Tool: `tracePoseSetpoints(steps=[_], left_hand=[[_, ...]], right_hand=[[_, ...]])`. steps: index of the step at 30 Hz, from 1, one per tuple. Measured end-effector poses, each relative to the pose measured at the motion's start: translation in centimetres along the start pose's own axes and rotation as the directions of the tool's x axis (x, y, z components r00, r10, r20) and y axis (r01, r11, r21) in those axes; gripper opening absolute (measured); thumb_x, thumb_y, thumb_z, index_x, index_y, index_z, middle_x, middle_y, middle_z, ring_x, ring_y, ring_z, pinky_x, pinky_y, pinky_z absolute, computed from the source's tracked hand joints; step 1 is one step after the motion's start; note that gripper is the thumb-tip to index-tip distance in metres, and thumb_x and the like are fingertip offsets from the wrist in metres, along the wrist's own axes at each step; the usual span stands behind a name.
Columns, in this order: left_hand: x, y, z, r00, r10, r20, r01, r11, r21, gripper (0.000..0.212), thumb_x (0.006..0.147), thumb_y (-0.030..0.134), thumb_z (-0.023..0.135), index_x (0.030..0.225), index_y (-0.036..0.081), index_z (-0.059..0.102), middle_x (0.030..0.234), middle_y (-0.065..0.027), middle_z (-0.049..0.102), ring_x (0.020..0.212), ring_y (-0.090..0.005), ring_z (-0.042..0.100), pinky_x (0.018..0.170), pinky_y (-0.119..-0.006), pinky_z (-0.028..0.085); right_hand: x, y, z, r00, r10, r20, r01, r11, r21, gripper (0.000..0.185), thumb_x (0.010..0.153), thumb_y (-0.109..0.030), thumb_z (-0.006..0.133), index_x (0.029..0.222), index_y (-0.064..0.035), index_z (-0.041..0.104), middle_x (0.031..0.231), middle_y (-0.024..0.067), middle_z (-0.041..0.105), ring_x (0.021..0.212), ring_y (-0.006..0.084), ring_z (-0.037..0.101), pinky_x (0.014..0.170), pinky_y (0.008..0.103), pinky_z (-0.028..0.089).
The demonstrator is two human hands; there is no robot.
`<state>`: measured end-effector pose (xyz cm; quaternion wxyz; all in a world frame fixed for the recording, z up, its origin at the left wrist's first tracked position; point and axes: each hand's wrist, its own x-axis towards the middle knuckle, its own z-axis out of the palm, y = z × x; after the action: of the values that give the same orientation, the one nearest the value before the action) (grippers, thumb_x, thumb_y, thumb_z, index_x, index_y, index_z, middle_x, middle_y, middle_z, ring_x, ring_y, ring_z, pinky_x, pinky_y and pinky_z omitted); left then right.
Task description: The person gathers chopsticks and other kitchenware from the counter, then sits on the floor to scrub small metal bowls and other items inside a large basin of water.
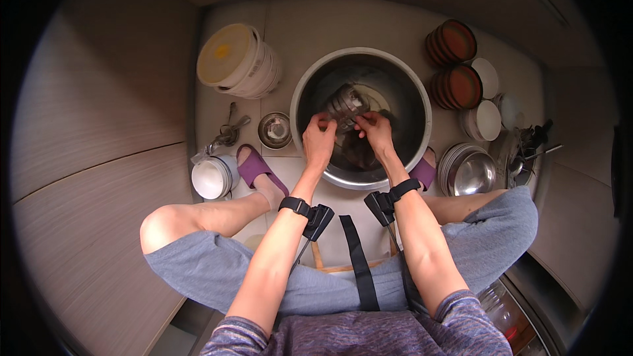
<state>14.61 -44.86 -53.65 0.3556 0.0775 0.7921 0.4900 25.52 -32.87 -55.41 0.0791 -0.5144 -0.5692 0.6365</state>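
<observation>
Both my hands are inside a large round metal basin (pixel 426 123) on the floor between my feet. A clear ribbed container (pixel 345 103), perhaps a glass or a stack of cups, lies tilted above the basin's bottom. My left hand (pixel 319 141) grips its near left end, thumb and fingers around the edge. At the near right side, my right hand (pixel 377 133) pinches the same container with its fingertips. Something pale and round shows behind it, low in the basin, too dim to name.
At left stand a lidded white bucket (pixel 230 57), a small metal bowl (pixel 275 130), spoons (pixel 230 131) and stacked white bowls (pixel 210 178). At right are reddish-brown bowls (pixel 460 86), white bowls (pixel 484 121), metal dishes (pixel 470 173) and dark-handled utensils (pixel 524 158). Cabinet panels (pixel 99 109) flank the floor.
</observation>
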Motion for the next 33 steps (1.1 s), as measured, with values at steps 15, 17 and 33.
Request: tracePoseSetpoints(steps=[15,17,33], left_hand=[[-0.4,-1.6,0.7,0.929,0.313,0.198,-0.347,0.549,0.76,0.086,0.082,0.017,0.075,0.153,0.035,0.03,0.139,-0.0262,0.037,0.108,-0.0426,0.058,0.082,-0.05,0.053],[0.1,-1.3,0.5,0.92,0.351,0.178,-0.359,0.568,0.74,0.086,0.083,0.014,0.073,0.154,0.036,0.029,0.138,-0.0271,0.037,0.11,-0.0459,0.057,0.083,-0.05,0.053],[0.0,-4.6,3.0,0.978,-0.06,0.199,0.087,0.988,-0.13,0.058,0.09,0.035,0.07,0.132,0.003,0.046,0.12,-0.0176,0.06,0.104,-0.0242,0.065,0.079,-0.038,0.054]], right_hand=[[-2.2,4.0,-0.4,0.997,0.072,-0.01,-0.07,0.989,0.133,0.021,0.095,-0.01,0.064,0.109,0.0047,0.062,0.083,0.0104,0.072,0.069,0.0136,0.068,0.061,0.0256,0.049],[-2.3,4.3,-0.6,0.999,0.033,-0.042,-0.028,0.994,0.102,0.019,0.094,-0.007,0.063,0.108,0.0045,0.062,0.083,0.0112,0.072,0.07,0.015,0.069,0.062,0.0271,0.051],[-3.8,4.9,-1.2,0.989,-0.136,-0.05,0.133,0.989,-0.064,0.015,0.085,-0.001,0.07,0.096,0.0025,0.061,0.082,0.012,0.07,0.076,0.0182,0.07,0.07,0.0309,0.055]])
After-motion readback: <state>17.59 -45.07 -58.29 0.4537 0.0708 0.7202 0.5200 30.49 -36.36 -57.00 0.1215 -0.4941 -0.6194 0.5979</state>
